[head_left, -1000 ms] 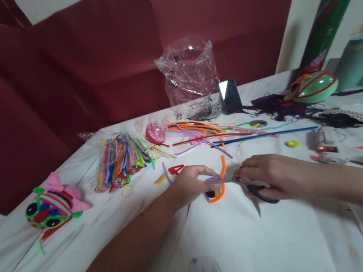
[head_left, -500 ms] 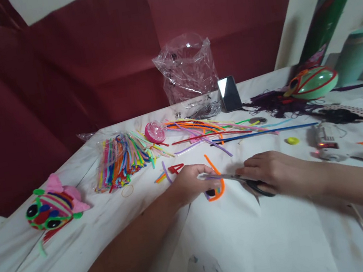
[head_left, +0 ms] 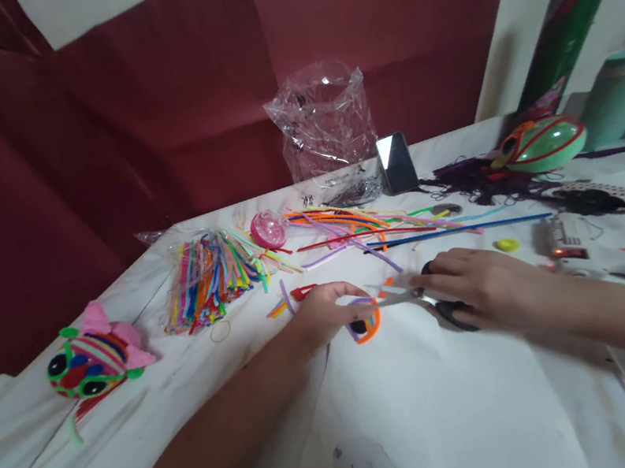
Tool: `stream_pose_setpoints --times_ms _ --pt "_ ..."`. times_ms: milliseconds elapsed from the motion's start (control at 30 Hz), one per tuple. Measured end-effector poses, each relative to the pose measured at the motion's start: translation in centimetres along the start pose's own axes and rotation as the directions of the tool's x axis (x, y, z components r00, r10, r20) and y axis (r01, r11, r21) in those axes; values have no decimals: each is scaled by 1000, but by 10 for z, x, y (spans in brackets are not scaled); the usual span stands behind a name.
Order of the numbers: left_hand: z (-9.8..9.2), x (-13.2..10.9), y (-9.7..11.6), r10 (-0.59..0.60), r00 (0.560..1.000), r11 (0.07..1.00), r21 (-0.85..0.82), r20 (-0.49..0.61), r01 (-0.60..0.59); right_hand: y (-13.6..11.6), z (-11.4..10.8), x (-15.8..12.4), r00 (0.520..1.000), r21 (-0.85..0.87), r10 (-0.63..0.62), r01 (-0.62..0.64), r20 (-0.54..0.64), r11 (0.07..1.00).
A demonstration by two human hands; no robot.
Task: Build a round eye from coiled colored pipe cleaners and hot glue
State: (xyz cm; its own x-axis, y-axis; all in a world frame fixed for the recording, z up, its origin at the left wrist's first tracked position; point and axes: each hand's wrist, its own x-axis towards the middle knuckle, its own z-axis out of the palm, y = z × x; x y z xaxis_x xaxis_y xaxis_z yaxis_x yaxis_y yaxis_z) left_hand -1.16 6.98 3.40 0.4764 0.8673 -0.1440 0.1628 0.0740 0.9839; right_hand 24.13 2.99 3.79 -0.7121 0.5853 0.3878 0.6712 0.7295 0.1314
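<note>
Nearest on the white table [head_left: 440, 420], the left hand [head_left: 326, 313] pinches with curled fingers a small orange and purple pipe-cleaner loop [head_left: 365, 325], which rests on the table just beside the fingertips. The right hand [head_left: 477, 288] grips the black-handled scissors [head_left: 420, 301]; their blades point at the loop (whether they touch it I cannot tell). Further left lies a striped stuffed toy [head_left: 91, 360]. Behind are a bundle of coloured pipe cleaners [head_left: 208, 275], then a clear plastic bag [head_left: 324, 124] and a phone [head_left: 396, 162].
</note>
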Motion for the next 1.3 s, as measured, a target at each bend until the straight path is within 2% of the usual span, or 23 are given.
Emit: stream_pose_setpoints --times_ms 200,533,900,1033,1133,1300 --pt "0 0 -2 11 998 991 -132 54 -4 -17 5 7 999 -119 -24 18 -45 993" --pt "4 0 -1 -10 997 972 -232 77 28 -16 8 11 982 -254 -109 68 -152 965" --pt "4 -2 -1 -2 995 968 -250 97 26 -17 7 12 982 -226 -121 86 -144 970" --pt "3 -1 -2 10 995 962 -272 96 17 -13 9 8 993 -91 -10 -1 -116 996" --pt "2 0 -4 12 996 955 -295 87 14 -9 9 6 992 -72 41 -50 -123 996" --pt "1 2 -5 43 994 942 -335 102 -6 -9 7 7 996 -137 -16 3 -93 991"
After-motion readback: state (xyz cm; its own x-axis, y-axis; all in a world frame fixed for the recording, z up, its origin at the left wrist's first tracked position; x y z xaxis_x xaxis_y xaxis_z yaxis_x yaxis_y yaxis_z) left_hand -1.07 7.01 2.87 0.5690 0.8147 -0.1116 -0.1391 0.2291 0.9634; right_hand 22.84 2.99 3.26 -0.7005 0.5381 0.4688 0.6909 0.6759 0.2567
